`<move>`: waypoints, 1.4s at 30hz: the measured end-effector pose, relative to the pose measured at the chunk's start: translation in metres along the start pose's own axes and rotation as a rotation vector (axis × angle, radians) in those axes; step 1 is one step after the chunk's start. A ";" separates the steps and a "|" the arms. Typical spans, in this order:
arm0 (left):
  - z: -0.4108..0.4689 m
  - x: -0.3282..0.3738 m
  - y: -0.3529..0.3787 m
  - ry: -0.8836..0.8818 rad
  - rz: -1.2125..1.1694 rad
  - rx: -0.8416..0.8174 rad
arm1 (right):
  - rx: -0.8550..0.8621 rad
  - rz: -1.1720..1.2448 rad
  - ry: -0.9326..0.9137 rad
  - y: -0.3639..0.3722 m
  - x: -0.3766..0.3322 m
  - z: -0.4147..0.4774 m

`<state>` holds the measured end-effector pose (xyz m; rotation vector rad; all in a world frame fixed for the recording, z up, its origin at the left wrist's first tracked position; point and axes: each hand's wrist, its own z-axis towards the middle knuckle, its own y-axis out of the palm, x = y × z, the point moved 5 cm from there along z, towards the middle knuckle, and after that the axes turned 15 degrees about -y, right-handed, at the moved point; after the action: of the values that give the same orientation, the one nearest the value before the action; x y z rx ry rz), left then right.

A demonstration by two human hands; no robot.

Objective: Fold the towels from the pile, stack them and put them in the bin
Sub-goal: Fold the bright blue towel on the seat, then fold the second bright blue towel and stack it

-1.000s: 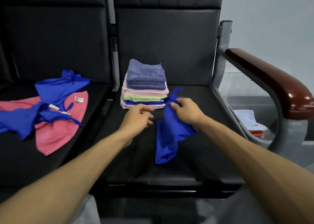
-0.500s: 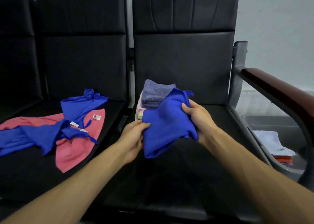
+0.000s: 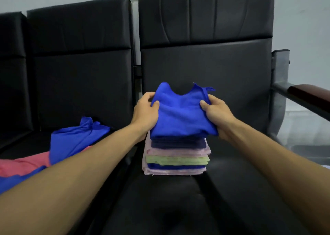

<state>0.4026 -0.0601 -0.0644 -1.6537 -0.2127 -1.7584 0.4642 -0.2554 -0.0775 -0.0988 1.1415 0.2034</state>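
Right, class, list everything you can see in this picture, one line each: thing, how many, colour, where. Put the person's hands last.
held towel: one, bright blue, at the top of the stack, between both hands
stack: five folded layers showing, dark blue, pink, yellow-green, blue, pink, on the right chair's seat
loose towels: blue and pink, count unclear, on the middle chair's seat
chairs: three showing, black, side by side
armrest: one, dark brown, far right
left hand: one, grip on the towel's left edge
right hand: one, grip on its right edge
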 end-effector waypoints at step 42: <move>-0.179 -0.147 -0.274 -0.349 0.363 0.126 | -0.826 -0.454 -0.089 0.254 -0.018 -0.193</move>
<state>0.0886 0.0968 -0.1390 -1.7698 -0.1645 -1.1631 0.2314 -0.0440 -0.1345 -1.0579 0.8581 0.2585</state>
